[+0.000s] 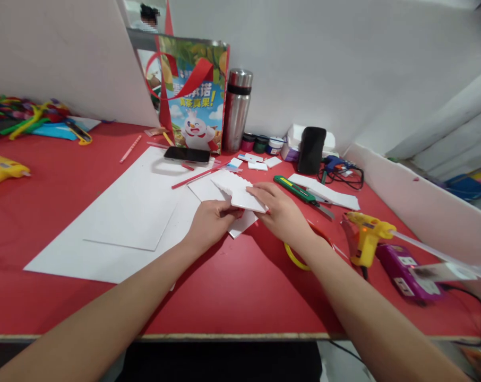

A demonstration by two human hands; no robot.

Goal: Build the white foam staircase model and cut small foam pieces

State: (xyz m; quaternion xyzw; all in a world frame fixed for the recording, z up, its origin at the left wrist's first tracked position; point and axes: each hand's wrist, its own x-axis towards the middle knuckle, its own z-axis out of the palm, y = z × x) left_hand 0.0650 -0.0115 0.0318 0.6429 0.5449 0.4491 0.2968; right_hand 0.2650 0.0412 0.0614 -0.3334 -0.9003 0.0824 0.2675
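Observation:
Just above the red table (232, 297) I hold a small white foam board piece (248, 200) with a stepped, zigzag edge on its far left side. My left hand (212, 220) pinches its near left corner, thumb and fingers closed. At its right end, my right hand (280, 209) grips it with the fingers on top and the thumb partly hidden. Underneath lie more white board pieces (237, 229), partly covered by my hands. Large white foam boards (132, 212) lie overlapped to the left of my left hand.
A green utility knife (298, 190) with its blade out lies beyond my right hand. Scissors (294, 257) rest under my right forearm. Rightward stand a yellow glue gun (366, 239) and a purple device (408, 273). Behind are a phone (187, 155), a steel flask (237, 114) and paint pots (261, 144).

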